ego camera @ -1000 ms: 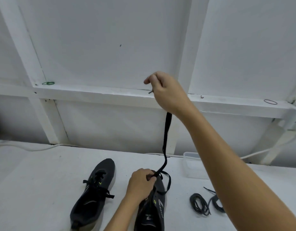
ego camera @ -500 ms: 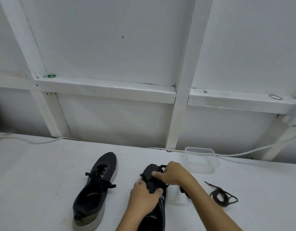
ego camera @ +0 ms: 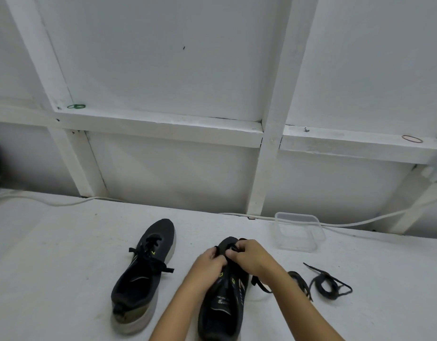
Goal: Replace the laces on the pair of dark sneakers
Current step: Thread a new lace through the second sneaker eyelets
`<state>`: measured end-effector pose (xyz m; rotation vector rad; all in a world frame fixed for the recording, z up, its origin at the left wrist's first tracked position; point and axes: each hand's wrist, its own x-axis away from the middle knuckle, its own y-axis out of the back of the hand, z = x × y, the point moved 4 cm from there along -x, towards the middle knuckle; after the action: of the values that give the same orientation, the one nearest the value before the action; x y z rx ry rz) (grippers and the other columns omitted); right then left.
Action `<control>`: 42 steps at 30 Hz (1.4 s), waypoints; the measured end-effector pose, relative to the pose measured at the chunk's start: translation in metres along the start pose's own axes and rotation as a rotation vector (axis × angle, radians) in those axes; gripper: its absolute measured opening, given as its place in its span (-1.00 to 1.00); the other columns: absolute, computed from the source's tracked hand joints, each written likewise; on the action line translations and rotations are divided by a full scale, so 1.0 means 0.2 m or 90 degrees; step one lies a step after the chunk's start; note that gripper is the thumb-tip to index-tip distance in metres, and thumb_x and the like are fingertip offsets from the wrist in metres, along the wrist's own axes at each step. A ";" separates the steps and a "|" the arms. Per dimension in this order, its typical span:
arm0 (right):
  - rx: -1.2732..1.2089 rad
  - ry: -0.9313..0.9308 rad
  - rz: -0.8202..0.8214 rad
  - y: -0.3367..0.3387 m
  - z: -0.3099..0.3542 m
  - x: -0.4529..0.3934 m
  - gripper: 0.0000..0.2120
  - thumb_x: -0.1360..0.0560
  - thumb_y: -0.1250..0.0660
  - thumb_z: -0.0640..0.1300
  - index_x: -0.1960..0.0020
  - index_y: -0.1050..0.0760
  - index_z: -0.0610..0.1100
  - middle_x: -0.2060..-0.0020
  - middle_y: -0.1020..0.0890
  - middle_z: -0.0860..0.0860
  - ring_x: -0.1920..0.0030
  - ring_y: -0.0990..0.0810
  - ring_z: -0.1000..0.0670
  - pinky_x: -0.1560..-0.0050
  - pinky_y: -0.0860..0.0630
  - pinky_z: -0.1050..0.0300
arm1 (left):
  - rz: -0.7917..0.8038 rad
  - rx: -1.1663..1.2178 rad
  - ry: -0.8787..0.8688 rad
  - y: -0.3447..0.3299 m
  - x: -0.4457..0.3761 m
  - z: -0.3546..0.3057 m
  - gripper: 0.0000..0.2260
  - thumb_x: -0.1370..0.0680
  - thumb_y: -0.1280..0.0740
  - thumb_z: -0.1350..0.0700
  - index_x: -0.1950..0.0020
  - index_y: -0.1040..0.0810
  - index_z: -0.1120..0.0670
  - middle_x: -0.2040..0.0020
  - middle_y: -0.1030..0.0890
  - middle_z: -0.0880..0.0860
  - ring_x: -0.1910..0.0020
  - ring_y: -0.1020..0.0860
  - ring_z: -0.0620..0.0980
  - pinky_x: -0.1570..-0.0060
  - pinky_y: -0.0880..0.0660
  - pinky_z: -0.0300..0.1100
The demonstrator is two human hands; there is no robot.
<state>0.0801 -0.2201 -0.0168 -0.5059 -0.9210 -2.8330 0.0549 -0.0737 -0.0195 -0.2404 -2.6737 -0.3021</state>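
Observation:
Two dark sneakers lie on the white table, toes pointing away. The left sneaker (ego camera: 141, 274) is laced with a black lace and stands alone. The right sneaker (ego camera: 223, 303) sits under both hands. My left hand (ego camera: 207, 263) presses on its tongue area near the toe. My right hand (ego camera: 252, 257) pinches the black lace (ego camera: 260, 285) at the front eyelets; a loose end of that lace trails out to the right of the shoe. A coiled black spare lace (ego camera: 329, 285) lies on the table to the right.
A clear plastic container (ego camera: 298, 232) stands behind the right sneaker. A white cable (ego camera: 360, 221) runs along the table's back edge by the white framed wall. Rubber bands (ego camera: 76, 106) rest on the wall ledge.
My right hand dropped from high above, where it held the lace taut, down to the toe of the right sneaker. The left hand stayed on the shoe.

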 end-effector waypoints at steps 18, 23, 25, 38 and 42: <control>-0.444 0.023 -0.057 -0.12 -0.18 0.06 -0.86 -0.57 -0.43 -0.09 0.12 -0.66 -0.13 0.31 -0.66 -0.03 0.37 -0.55 0.09 0.32 -0.45 0.22 | 0.072 -0.014 -0.071 -0.01 -0.13 0.01 -0.58 -0.49 -0.26 0.17 -0.34 -0.50 -0.06 -0.32 -0.57 -0.04 -0.21 -0.57 -0.13 -0.21 -0.50 -0.18; -0.301 0.082 -0.070 -0.05 -0.10 0.06 -0.80 -0.52 -0.47 -0.12 0.14 -0.65 -0.28 0.20 -0.73 -0.16 0.19 -0.66 -0.03 0.10 -0.61 -0.02 | 0.088 -0.160 -0.062 -0.04 0.04 0.03 0.10 -0.29 -0.50 -0.12 -0.63 0.15 -0.15 -0.48 -0.39 -0.09 -0.36 -0.47 -0.07 -0.30 -0.46 -0.18; -0.174 0.120 -0.084 0.00 -0.05 0.06 -0.76 -0.50 -0.48 -0.10 0.17 -0.63 -0.29 0.23 -0.68 -0.20 0.25 -0.61 0.01 0.12 -0.60 -0.04 | 0.031 -0.165 -0.048 -0.07 0.05 0.03 0.18 -0.34 -0.53 -0.09 -0.61 0.34 -0.05 -0.41 -0.44 -0.09 -0.30 -0.49 -0.06 -0.23 -0.47 -0.21; -0.237 0.304 -0.178 0.36 0.42 0.19 -0.82 -0.54 -0.46 -0.15 0.23 -0.70 0.00 0.30 -0.71 0.11 0.25 -0.60 0.17 0.13 -0.47 0.35 | -0.047 -0.229 0.036 -0.10 0.05 0.07 -0.31 -0.48 -0.28 0.10 -0.59 -0.16 0.03 -0.37 -0.52 0.09 -0.29 -0.51 0.14 -0.29 -0.48 0.03; -0.269 0.392 -0.227 0.50 0.59 0.31 -0.77 -0.54 -0.46 -0.17 0.27 -0.71 0.02 0.28 -0.72 0.09 0.19 -0.66 0.18 0.14 -0.55 0.30 | -0.043 -0.223 0.050 -0.11 0.06 0.07 -0.22 -0.52 -0.27 0.12 -0.66 0.06 0.01 -0.46 -0.43 0.07 -0.35 -0.47 0.11 -0.33 -0.45 -0.05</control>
<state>0.0768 -0.2318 0.1498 0.5435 -0.3168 -3.1806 0.0342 -0.0900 -0.0311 -0.2375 -2.5402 -0.7857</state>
